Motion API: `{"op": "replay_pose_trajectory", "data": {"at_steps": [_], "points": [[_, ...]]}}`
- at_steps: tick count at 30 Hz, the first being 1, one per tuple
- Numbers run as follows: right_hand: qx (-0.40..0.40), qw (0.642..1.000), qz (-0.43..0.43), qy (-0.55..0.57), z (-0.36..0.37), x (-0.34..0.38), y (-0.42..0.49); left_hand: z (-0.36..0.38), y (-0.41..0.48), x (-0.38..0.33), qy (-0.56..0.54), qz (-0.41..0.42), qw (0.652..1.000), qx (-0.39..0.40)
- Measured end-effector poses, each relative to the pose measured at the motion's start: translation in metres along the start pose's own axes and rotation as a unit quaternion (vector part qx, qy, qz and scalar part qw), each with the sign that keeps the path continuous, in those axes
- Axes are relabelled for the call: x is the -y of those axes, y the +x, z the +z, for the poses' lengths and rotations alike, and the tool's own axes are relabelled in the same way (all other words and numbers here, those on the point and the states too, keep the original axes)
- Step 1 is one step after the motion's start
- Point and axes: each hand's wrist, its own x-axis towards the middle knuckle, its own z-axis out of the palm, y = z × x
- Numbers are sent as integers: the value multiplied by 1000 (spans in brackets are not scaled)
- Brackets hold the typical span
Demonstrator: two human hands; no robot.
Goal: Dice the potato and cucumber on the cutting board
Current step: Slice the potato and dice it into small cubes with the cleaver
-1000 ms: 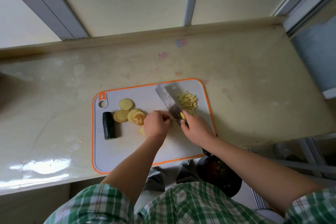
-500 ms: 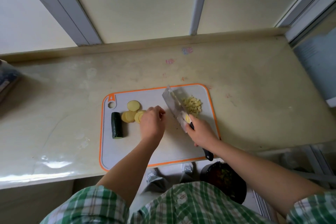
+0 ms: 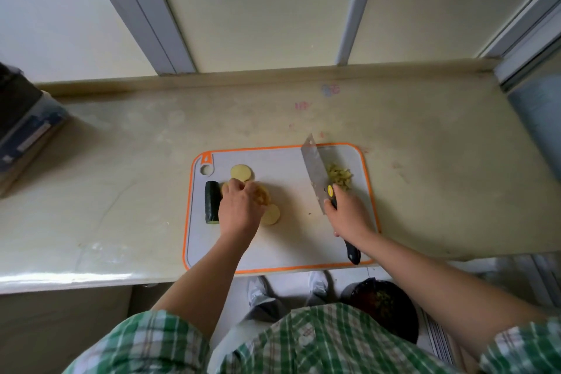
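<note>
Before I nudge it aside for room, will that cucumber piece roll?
Probably rolls sideways: the cucumber piece lies on its round side on the cutting board. Likely stiff, being short and thick.

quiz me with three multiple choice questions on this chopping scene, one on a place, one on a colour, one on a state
1. Where is the cucumber piece?
A) at the cutting board's left end
B) in a bowl
C) under the blade

2. What colour is the board's rim?
A) blue
B) orange
C) green

3. How is the knife?
A) lying flat, untouched
B) gripped by the right hand
C) resting in a sink

Answers:
1 A, it lies on the board beside the left hand, which holds potato slices.
2 B, an orange band runs round the grey board.
3 B, the right hand's fingers wrap its black handle.
</note>
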Motion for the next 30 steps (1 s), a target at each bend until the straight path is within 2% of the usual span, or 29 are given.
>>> {"op": "replay_pose_trajectory", "data": {"at_steps": [6,12,22,26,30], "points": [[62,996,-26,64,1,9,-3,-4,0,1,24,58,998,3],[66,994,-5,86,6,10,-2,-5,6,5,6,85,996,13],[80,989,-4,120,14,20,4,-12,-1,15,-77,104,991,-30],[89,987,-12,132,15,24,8,-13,-7,28,-5,97,993,-63],[80,988,-20,133,16,25,12,-7,-14,41,104,87,991,-26]]}}
